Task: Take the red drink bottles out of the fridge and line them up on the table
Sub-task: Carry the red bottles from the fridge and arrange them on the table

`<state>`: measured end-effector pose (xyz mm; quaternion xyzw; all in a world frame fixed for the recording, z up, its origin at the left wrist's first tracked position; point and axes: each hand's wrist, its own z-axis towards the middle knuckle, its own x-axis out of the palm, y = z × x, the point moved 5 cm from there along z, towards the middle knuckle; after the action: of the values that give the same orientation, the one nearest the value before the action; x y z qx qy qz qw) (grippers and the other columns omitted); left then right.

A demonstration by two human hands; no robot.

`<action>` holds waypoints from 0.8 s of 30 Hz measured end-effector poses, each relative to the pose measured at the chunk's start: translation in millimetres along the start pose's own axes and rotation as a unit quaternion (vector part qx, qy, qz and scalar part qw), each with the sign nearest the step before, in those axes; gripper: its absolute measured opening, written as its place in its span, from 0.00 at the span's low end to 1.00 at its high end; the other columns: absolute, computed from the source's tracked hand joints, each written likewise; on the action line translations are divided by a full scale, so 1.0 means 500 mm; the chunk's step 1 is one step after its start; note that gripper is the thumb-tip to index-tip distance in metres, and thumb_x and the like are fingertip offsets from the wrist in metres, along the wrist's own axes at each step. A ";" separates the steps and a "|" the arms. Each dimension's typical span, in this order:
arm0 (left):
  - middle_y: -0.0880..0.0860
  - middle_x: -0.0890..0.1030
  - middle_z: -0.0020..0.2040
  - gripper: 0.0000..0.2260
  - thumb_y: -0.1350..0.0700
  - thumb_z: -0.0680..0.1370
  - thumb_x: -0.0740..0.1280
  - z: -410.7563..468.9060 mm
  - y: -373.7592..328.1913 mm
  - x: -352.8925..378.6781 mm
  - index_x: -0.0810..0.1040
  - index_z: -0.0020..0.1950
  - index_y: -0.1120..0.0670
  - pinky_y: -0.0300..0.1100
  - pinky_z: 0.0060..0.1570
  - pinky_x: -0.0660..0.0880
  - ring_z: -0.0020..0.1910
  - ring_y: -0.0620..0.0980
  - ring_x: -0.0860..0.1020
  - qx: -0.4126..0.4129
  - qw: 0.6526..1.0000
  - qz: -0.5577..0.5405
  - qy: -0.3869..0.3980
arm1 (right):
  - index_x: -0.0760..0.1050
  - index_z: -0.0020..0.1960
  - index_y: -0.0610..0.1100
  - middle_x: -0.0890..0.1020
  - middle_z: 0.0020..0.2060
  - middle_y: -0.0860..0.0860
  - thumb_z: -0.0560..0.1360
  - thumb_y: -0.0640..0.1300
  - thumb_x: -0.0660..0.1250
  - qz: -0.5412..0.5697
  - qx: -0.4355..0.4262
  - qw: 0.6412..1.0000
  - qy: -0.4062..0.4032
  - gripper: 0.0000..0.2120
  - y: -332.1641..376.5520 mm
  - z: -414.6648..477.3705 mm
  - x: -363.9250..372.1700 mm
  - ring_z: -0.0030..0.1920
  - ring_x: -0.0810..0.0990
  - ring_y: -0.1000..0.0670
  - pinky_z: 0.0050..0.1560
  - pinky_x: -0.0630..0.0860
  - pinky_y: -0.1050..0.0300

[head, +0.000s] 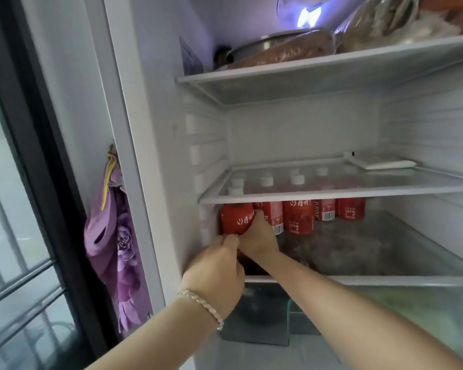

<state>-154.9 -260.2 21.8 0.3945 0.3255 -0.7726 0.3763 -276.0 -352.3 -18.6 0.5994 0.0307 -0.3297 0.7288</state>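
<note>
Several red drink bottles with white caps stand on a lower fridge shelf (385,279), under a glass shelf (332,194). The front left red bottle (235,220) is held by both hands. My left hand (217,273), with a bracelet on its wrist, grips it low down from the left. My right hand (257,236) wraps around its right side. Other red bottles (298,217) stand in a row to the right and behind; their caps show through the glass shelf above.
The fridge's top shelf (332,68) carries a metal pan and bagged food. A white flat item (385,164) lies on the glass shelf. A purple flowered cloth (118,236) hangs on the fridge's left side, beside a dark-framed window (24,182). A drawer sits below.
</note>
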 end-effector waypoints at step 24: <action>0.47 0.74 0.34 0.04 0.55 0.71 0.64 0.065 -0.138 0.007 0.73 0.38 0.53 0.40 0.22 0.70 0.27 0.48 0.71 0.139 0.961 -0.104 -0.215 | 0.64 0.70 0.42 0.77 0.61 0.47 0.69 0.33 0.71 0.220 0.004 0.975 0.022 0.32 -0.137 0.001 -0.231 0.63 0.75 0.47 0.63 0.73 0.51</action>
<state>-226.0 -252.3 48.6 0.2318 0.1653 -0.9117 0.2961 -401.9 -306.0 -26.0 0.6014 -0.0871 -0.1476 0.7803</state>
